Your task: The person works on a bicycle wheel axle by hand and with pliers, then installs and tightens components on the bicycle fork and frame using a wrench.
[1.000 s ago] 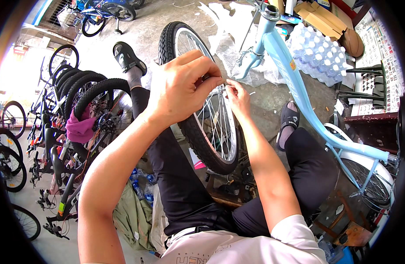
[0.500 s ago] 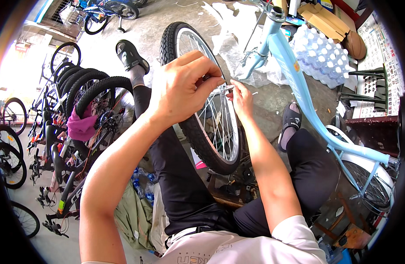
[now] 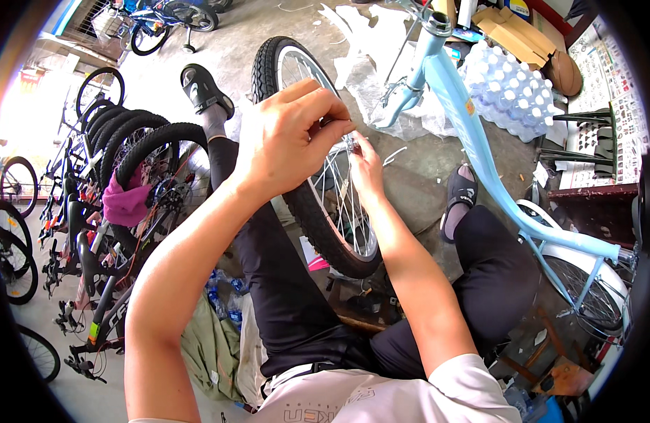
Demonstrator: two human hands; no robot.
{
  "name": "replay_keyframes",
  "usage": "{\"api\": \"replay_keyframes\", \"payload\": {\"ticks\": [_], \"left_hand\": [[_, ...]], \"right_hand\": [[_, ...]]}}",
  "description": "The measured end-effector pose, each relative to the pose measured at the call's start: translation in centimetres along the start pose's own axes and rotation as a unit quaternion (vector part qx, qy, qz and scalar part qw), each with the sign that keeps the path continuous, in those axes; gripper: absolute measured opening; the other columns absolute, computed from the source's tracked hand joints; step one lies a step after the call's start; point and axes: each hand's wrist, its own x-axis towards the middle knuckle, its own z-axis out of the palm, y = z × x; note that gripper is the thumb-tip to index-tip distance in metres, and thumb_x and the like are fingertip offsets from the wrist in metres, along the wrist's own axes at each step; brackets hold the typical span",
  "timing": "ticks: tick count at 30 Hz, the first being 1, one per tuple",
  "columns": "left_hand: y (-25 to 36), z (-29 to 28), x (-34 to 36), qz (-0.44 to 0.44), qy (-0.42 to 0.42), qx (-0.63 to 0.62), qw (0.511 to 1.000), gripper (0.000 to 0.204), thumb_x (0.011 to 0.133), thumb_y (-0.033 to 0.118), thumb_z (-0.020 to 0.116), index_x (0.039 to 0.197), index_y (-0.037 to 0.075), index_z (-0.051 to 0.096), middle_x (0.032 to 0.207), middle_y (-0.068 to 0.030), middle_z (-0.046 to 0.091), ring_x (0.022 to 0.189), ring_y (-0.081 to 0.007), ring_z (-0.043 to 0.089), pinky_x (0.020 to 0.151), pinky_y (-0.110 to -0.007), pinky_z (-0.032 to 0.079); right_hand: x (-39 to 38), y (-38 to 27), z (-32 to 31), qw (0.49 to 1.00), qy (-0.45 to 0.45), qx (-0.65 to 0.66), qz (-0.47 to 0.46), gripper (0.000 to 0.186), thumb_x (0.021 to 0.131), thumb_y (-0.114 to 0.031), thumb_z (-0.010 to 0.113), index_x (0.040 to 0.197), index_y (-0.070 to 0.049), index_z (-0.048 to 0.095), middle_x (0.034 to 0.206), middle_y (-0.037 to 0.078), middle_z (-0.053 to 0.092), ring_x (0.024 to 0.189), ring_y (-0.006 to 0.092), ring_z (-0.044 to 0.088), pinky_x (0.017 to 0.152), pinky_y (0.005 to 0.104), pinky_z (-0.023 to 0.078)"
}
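A bicycle wheel (image 3: 344, 252) with a black tyre and silver rim stands tilted between my legs. My left hand (image 3: 289, 141) is raised over it, thumb and index finger pinched at the hub area; what they hold is too small to make out. My right hand (image 3: 365, 163) is just beside and below it, fingers curled at the silver hub (image 3: 349, 143), partly hidden, on something small I cannot make out. A thin pale rod (image 3: 395, 154) shows to the right of these fingers. A light blue bicycle frame (image 3: 459, 113) leans on my right.
Bicycles (image 3: 131, 151) crowd the left, one draped with pink cloth (image 3: 126, 204); more (image 3: 169, 21) stand at the back. Bottled water (image 3: 508, 95), cardboard (image 3: 515, 35) and a basketball (image 3: 563, 72) lie at the upper right. A green sheet (image 3: 208, 352) and plastic bottles (image 3: 222, 296) lie by my left leg.
My right hand has moved slightly left, closer under my left fingers. My left hand has shifted very slightly and stays pinched at the wheel.
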Motion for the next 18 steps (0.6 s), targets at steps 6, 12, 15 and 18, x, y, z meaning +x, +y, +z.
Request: {"api": "replay_keyframes", "payload": {"ticks": [6, 12, 15, 18], "left_hand": [[-0.3, -0.6, 0.1, -0.004, -0.001, 0.004, 1.0, 0.01, 0.085, 0.01, 0.076, 0.09, 0.004, 0.072, 0.081, -0.0059, 0.067, 0.064, -0.0162, 0.065, 0.059, -0.028, 0.051], [-0.4, 0.6, 0.4, -0.015, 0.023, -0.023, 0.999, 0.009, 0.088, 0.014, 0.072, 0.094, 0.007, 0.072, 0.083, -0.0069, 0.071, 0.073, -0.022, 0.07, 0.063, -0.032, 0.054], [-0.4, 0.5, 0.6, -0.028, 0.016, -0.023, 0.999, 0.011, 0.088, 0.02, 0.07, 0.094, 0.011, 0.072, 0.083, -0.0053, 0.072, 0.077, -0.0258, 0.072, 0.066, -0.034, 0.056], [-0.6, 0.5, 0.7, -0.019, -0.003, 0.002, 1.0, 0.012, 0.089, 0.021, 0.069, 0.094, 0.011, 0.073, 0.084, -0.0058, 0.072, 0.077, -0.0256, 0.072, 0.066, -0.034, 0.056]], "right_hand": [[-0.1, -8.0, -0.9, 0.986, 0.111, 0.02, -0.124, 0.039, 0.093, -0.007, 0.06, 0.132, -0.007, 0.061, 0.087, 0.004, 0.06, 0.077, 0.0136, 0.058, 0.074, 0.0275, 0.05], [-3.3, -17.9, -0.6, 0.938, -0.1, 0.308, -0.123, 0.031, 0.096, -0.003, 0.058, 0.126, 0.0, 0.064, 0.092, 0.001, 0.064, 0.074, 0.0061, 0.057, 0.066, 0.0206, 0.047], [-3.6, -18.0, -0.9, 0.882, -0.171, 0.436, -0.052, 0.03, 0.097, -0.005, 0.057, 0.126, 0.002, 0.063, 0.095, 0.004, 0.066, 0.08, 0.0107, 0.062, 0.072, 0.024, 0.05], [-3.5, -17.5, -1.3, 0.816, -0.228, 0.53, -0.038, 0.032, 0.101, -0.011, 0.06, 0.128, 0.004, 0.06, 0.098, 0.007, 0.068, 0.084, 0.0145, 0.066, 0.079, 0.0278, 0.055]]}}
